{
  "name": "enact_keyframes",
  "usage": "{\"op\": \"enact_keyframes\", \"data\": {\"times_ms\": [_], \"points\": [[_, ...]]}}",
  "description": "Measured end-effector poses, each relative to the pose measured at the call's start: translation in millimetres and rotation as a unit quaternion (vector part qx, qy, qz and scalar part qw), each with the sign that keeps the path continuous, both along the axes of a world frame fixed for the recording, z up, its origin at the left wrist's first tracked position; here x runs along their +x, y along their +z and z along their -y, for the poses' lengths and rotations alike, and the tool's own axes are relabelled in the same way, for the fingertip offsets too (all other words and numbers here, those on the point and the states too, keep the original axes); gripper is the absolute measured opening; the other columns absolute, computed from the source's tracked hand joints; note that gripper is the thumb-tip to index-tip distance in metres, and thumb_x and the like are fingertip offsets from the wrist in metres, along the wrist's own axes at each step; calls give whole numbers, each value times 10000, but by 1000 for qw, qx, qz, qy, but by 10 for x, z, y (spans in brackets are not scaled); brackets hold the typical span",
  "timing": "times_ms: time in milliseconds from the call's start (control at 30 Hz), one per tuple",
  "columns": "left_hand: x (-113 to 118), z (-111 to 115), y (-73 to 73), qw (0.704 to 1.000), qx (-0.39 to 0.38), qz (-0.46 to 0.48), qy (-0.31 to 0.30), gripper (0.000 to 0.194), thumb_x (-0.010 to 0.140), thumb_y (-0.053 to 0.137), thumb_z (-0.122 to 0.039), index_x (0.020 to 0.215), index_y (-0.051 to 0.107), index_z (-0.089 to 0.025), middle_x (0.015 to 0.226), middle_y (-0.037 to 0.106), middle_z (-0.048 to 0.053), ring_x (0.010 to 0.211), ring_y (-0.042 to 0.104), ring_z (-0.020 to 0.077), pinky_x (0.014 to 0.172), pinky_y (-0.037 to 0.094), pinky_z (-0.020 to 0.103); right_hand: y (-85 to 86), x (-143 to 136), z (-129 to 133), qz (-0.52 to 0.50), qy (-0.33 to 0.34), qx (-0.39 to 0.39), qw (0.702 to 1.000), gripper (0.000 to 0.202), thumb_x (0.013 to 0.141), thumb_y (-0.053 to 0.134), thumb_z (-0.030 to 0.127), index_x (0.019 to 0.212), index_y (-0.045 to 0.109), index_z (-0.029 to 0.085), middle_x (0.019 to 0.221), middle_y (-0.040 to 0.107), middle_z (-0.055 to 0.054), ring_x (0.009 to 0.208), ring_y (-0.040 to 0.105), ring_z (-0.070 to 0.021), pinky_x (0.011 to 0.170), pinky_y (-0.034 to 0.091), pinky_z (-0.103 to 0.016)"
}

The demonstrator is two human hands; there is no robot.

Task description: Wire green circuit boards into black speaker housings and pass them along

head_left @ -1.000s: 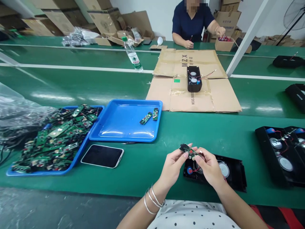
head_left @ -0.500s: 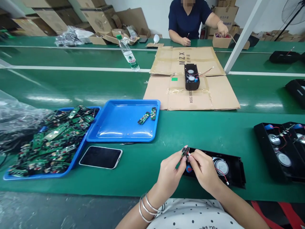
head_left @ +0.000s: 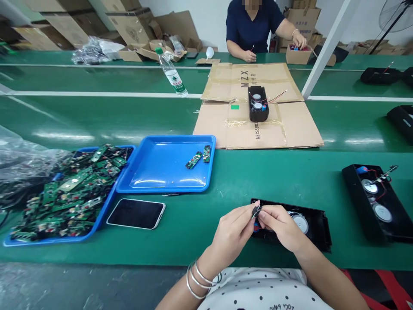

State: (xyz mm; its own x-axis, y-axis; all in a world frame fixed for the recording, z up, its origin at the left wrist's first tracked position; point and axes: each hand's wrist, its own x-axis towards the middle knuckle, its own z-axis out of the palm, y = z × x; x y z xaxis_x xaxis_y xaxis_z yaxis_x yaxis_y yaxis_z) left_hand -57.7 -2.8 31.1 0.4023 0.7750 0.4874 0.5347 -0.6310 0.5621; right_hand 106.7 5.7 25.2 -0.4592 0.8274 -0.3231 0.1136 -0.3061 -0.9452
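My left hand [head_left: 232, 230] is closed in a pinch on a small circuit board [head_left: 256, 211], tilted up above the left end of a black speaker case [head_left: 314, 230]. My right hand [head_left: 280, 224] has its thumb and fingertips pressed together at the board's right edge; what they grip is hidden. The case lies on the green table just beyond my hands, partly covered by them. A round silver speaker [head_left: 300, 222] shows inside it, and a blue part with a red wire peeks out under my fingers.
On the left, a blue tray [head_left: 111, 204] is heaped with circuit boards. Another blue tray [head_left: 161, 165] holds two boards. A phone [head_left: 136, 214] lies before them. At right stands another black case [head_left: 359, 202]. Cardboard [head_left: 222, 122], a bottle [head_left: 174, 77] and a co-worker [head_left: 251, 26] are beyond.
My hands have turned the board and brought their fingertips closer around it. At the far right, one of two side-by-side black cases is gone from view. The scene has shifted slightly left.
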Motion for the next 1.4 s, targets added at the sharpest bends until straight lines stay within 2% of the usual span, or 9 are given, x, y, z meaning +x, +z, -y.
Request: {"op": "enact_keyframes", "data": {"times_ms": [267, 467, 567, 700, 800, 900, 967, 1167, 1400], "points": [[52, 20, 12, 1000, -30, 6, 5, 298, 850, 478, -83, 1134, 565, -110, 996, 676, 85, 922, 644, 119, 844, 521, 205, -28, -30, 22, -19, -8, 2, 1000, 556, 855, 402, 572, 631, 491, 71, 594, 457, -11, 524, 321, 5, 503, 228, -146], [-30, -14, 114, 961, -263, 85, -2, 184, 860, 485, -188, 832, 660, -137, 788, 673, 45, 756, 642, 124, 696, 534, 201, 108, 156, 79, 83, 19, 117, 989, 437, 929, 320, 439, 795, 593, 125, 770, 574, -18, 728, 504, -28, 679, 375, -150], [-186, -8, 161, 883, -432, 183, 17, 244, 835, 538, -265, 1010, 641, -129, 901, 684, 87, 763, 654, 152, 624, 551, 217, 141, 513, 178, 177, -31, 170, 969, 311, 934, 349, 358, 993, 616, 209, 984, 588, -2, 914, 531, -33, 812, 401, -149], [-335, 55, 149, 726, -622, 292, -26, 307, 773, 638, -288, 1039, 598, -139, 877, 685, 94, 743, 670, 165, 564, 544, 196, 89, 1039, 406, 285, -13, 215, 934, 258, 928, 373, 250, 968, 627, 251, 988, 586, 22, 936, 510, -31, 816, 405, -152], [-237, 149, 89, 623, -706, 331, -55, 375, 695, 723, -282, 1002, 558, -145, 827, 672, 66, 781, 674, 186, 613, 549, 204, 20, 1230, 578, 314, 34, 246, 916, 293, 921, 365, 190, 1047, 614, 279, 1013, 587, 22, 947, 483, -52, 805, 411, -188], [18, 235, 42, 574, -742, 337, -73, 382, 680, 736, -257, 960, 505, -140, 858, 661, 63, 758, 665, 148, 619, 548, 193, -46, 1233, 672, 348, 58, 277, 894, 341, 908, 360, 127, 1086, 608, 280, 998, 605, 16, 899, 472, -79, 775, 385, -241], [196, 263, 31, 598, -732, 321, -59, 345, 722, 694, -244, 977, 483, -146, 906, 645, 57, 753, 649, 114, 660, 562, 214, -76, 1187, 678, 357, 71, 292, 884, 309, 902, 384, 132, 1018, 641, 259, 939, 624, 6, 861, 480, -90, 736, 359, -258], [482, 212, -9, 798, -567, 202, 16, 285, 831, 541, -294, 1085, 479, -179, 949, 637, 35, 784, 644, 107, 748, 580, 246, -125, 989, 528, 281, -56, 370, 884, 214, 877, 452, 140, 894, 662, 181, 919, 623, -16, 871, 509, -72, 762, 418, -218], [569, 149, -44, 833, -530, 154, 45, 350, 861, 473, -317, 1175, 457, -161, 995, 663, 71, 826, 670, 150, 722, 592, 261, -212, 713, 408, 239, -109, 297, 918, 113, 836, 552, 223, 832, 642, 155, 773, 613, 7, 737, 520, -40, 703, 408, -192]]}}
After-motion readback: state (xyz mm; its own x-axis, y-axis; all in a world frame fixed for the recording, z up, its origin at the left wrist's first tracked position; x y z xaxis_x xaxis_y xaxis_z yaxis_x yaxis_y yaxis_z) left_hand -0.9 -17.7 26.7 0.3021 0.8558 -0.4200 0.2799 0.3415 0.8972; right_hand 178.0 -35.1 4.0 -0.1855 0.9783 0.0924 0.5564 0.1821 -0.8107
